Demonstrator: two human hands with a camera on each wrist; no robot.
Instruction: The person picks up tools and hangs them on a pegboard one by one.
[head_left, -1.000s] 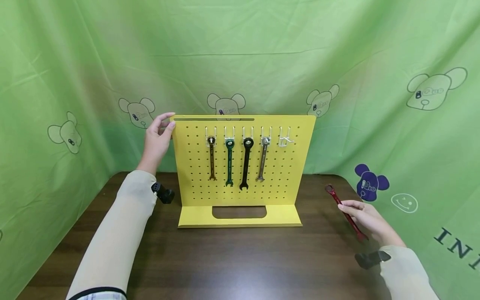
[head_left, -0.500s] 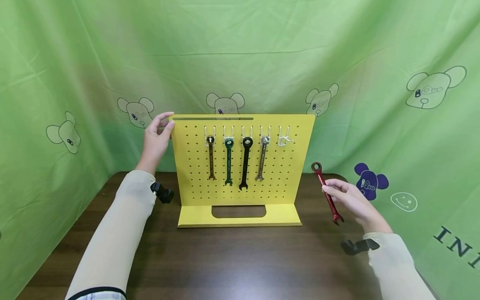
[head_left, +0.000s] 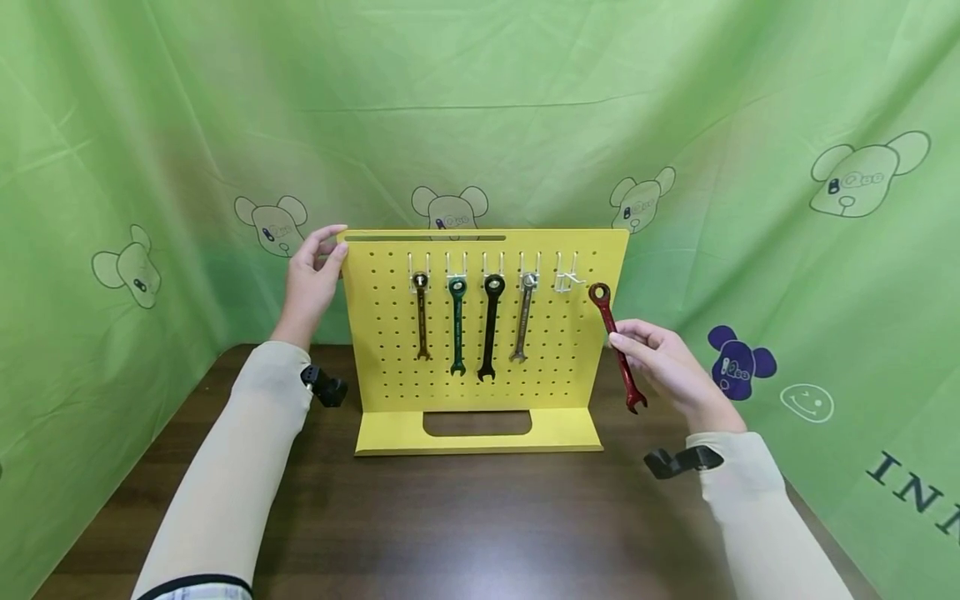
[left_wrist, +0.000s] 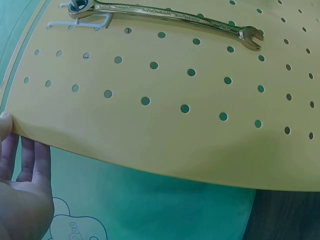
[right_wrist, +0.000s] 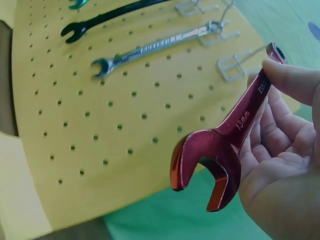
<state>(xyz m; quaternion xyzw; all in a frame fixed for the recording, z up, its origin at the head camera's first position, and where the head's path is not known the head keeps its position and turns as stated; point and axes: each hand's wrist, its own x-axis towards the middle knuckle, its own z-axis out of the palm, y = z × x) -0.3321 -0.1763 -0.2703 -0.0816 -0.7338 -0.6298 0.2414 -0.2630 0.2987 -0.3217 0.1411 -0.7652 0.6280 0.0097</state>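
Note:
My right hand pinches a red combination wrench by its shank, ring end up and open end down, beside the right edge of a yellow pegboard. "13mm" is marked on it in the right wrist view. My left hand grips the board's upper left edge, thumb in front and fingers behind. From white hooks hang a bronze wrench, a green wrench, a black wrench and a silver wrench. The rightmost white hook bears nothing, close left of the red wrench's ring.
The pegboard stands on a dark wooden table, its yellow base toward me. Green cloth with cartoon mouse-like heads encloses the back and sides. Each wrist wears a black camera mount.
My right hand has carried the red wrench left and upward from the table's right side to the board's right edge, turning it more upright. My left hand keeps its place.

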